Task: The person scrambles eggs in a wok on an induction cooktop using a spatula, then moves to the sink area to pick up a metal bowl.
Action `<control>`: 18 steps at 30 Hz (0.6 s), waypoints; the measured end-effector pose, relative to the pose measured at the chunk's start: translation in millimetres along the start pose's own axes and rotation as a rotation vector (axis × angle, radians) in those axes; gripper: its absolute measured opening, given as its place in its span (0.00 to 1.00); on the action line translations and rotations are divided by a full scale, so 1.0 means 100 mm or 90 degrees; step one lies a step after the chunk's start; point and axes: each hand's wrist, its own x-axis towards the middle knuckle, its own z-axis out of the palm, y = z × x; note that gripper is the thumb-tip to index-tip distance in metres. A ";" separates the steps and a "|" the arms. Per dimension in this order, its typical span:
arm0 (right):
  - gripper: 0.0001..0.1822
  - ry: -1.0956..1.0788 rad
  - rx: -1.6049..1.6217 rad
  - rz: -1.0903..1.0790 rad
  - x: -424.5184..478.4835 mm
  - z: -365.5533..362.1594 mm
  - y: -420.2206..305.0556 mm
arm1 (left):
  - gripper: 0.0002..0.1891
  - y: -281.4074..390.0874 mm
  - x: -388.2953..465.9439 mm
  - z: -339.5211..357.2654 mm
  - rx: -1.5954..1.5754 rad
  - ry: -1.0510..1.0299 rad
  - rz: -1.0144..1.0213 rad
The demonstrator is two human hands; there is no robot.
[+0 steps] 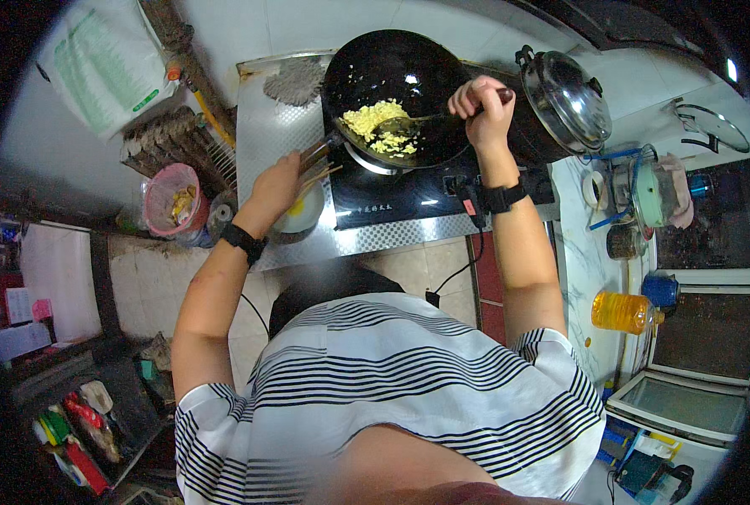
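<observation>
A black wok (387, 69) is over the gas stove (381, 202) with its handle (315, 153) pointing toward me on the left. My left hand (278, 189) grips that handle. In my right hand (485, 113) is the dark handle of a metal spatula (419, 120), whose blade touches scrambled egg (375, 117) in the lower part of the wok. Crumbs of egg cling to the wok's wall. Under my left hand, a white bowl (302, 211) with yellow egg residue stands on the steel counter, a pair of wooden chopsticks (321, 178) across it.
A lidded steel pot (564, 104) stands right of the wok. A pink basket (176, 202) is at the left. Along the right counter are a bottle of yellow oil (621, 312) and a glass jar (625, 242). A grey rag (294, 82) lies behind the wok handle.
</observation>
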 end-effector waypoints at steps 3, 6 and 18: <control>0.12 0.051 0.020 -0.032 0.13 0.08 -0.09 | 0.12 0.02 -0.02 -0.05 -0.001 -0.014 -0.001; 0.12 0.086 0.042 -0.080 0.22 0.12 -0.07 | 0.13 0.03 -0.01 -0.06 -0.006 -0.031 -0.017; 0.13 0.137 0.010 -0.059 0.29 0.43 -0.05 | 0.14 0.02 -0.02 -0.04 -0.001 -0.020 -0.010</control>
